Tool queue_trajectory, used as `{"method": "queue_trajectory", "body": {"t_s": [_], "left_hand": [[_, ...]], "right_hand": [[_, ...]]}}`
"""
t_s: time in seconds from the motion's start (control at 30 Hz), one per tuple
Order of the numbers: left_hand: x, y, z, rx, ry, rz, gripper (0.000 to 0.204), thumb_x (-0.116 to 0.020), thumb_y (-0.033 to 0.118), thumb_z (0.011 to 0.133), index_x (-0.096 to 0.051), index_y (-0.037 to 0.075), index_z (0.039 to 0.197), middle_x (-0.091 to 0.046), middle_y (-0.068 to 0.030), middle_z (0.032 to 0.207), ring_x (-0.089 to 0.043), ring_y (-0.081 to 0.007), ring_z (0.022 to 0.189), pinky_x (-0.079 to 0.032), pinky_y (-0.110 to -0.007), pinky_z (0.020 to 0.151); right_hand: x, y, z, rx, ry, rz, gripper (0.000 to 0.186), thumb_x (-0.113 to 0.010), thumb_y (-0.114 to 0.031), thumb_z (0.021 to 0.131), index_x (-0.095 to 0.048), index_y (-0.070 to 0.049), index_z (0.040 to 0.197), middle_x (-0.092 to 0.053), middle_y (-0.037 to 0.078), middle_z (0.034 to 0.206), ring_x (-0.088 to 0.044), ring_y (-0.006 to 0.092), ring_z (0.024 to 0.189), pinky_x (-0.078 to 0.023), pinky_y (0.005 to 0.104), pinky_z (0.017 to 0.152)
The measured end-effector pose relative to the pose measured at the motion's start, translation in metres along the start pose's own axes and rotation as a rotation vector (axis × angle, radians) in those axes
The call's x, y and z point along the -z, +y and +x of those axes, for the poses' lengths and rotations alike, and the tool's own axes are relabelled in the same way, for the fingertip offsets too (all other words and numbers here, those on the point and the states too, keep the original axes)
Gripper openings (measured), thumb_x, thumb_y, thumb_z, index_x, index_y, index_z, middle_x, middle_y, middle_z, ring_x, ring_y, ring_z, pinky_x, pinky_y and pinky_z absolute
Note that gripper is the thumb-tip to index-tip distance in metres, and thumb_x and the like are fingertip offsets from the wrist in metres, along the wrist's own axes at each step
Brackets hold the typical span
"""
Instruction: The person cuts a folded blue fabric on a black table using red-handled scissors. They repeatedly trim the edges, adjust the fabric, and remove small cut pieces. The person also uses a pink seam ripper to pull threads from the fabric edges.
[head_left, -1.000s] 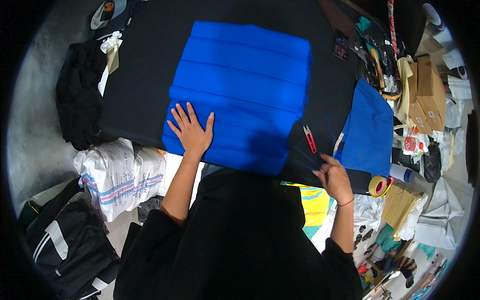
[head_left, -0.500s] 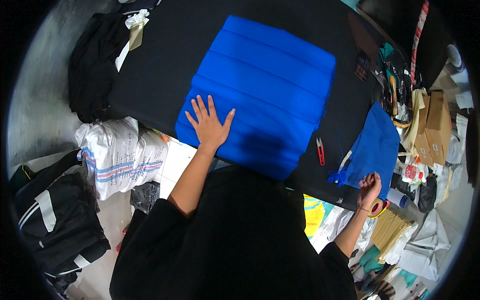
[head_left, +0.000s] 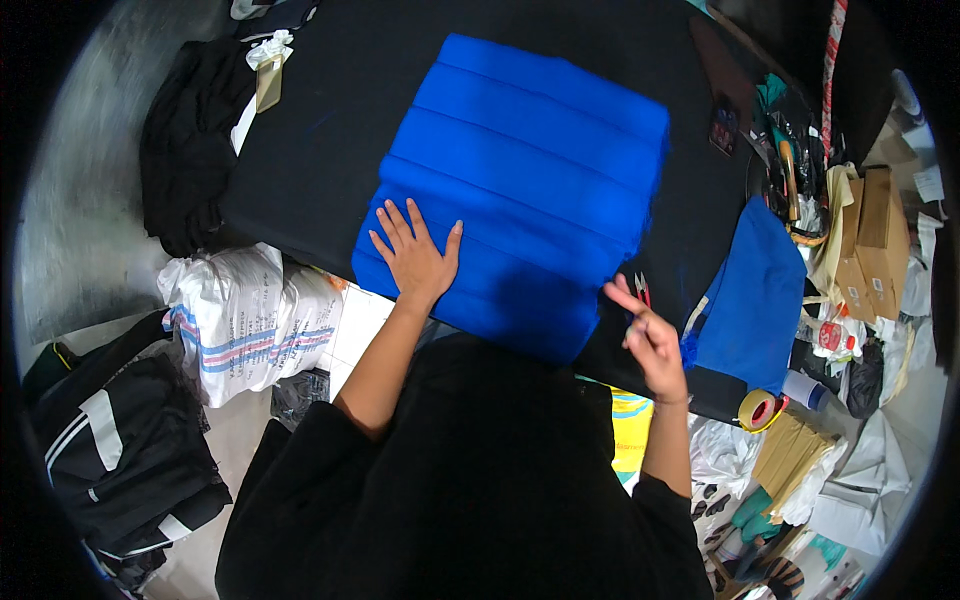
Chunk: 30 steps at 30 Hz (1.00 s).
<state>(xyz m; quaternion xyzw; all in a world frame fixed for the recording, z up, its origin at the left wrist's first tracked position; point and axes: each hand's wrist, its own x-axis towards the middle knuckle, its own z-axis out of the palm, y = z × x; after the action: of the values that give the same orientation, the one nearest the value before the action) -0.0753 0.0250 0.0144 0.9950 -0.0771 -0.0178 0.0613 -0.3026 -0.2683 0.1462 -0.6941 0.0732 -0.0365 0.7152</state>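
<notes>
Left hand [head_left: 415, 258]: fingers spread, palm flat on the pad [head_left: 520, 195], grasping nothing. It rests at the pad's 7 o'clock corner. Right hand [head_left: 650, 335]: lifted, forefinger out, other fingers curled; whether they pinch anything cannot be told.

One pad, bright blue, soft, roughly square, ribbed with four or five stitched channels. It lies on a matte black table [head_left: 330, 140], near edge flush with the table's near edge.

One small red-handled snips [head_left: 641, 290], just at 12 o'clock of the right hand, beside the pad's 4 o'clock corner.

One loose blue cloth [head_left: 755, 295] at 3 o'clock, one tape roll [head_left: 760, 410] below it. Bare table at 10 o'clock.
</notes>
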Motion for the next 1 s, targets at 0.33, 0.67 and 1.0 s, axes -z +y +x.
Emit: {"method": "queue_trajectory", "body": {"t_s": [0.33, 0.67, 1.0], "left_hand": [[0.008, 0.003, -0.001, 0.014, -0.053, -0.042, 0.104, -0.04, 0.077, 0.102, -0.024, -0.001, 0.168, -0.011, -0.0293, 0.176, 0.003, -0.043, 0.165, 0.006, -0.064, 0.128], [0.002, -0.009, 0.002, -0.012, 0.027, 0.027, 0.101, -0.042, 0.075, 0.102, -0.024, 0.002, 0.169, -0.011, -0.0295, 0.176, 0.001, -0.0438, 0.165, 0.005, -0.063, 0.129], [0.01, -0.008, 0.005, 0.0, -0.005, 0.005, 0.101, -0.046, 0.076, 0.1, -0.028, 0.003, 0.168, -0.015, -0.0287, 0.175, -0.001, -0.0428, 0.165, 0.004, -0.063, 0.129]], "right_hand": [[0.18, 0.061, -0.126, -0.092, 0.811, 0.638, 0.026, -0.061, -0.023, 0.107, -0.053, -0.013, 0.086, -0.047, -0.002, 0.072, -0.044, 0.0096, 0.06, -0.051, 0.0326, 0.061], [0.056, -0.002, -0.037, -0.318, -0.242, -0.976, 0.031, -0.083, -0.02, 0.092, -0.069, 0.001, 0.109, -0.062, 0.023, 0.142, -0.067, 0.0353, 0.125, -0.053, 0.0379, 0.1], [0.044, 0.084, -0.024, -0.171, 0.472, 0.802, 0.01, -0.058, -0.015, 0.11, -0.058, -0.01, 0.101, -0.039, -0.006, 0.074, -0.035, 0.0062, 0.062, -0.048, 0.0305, 0.072]]}}
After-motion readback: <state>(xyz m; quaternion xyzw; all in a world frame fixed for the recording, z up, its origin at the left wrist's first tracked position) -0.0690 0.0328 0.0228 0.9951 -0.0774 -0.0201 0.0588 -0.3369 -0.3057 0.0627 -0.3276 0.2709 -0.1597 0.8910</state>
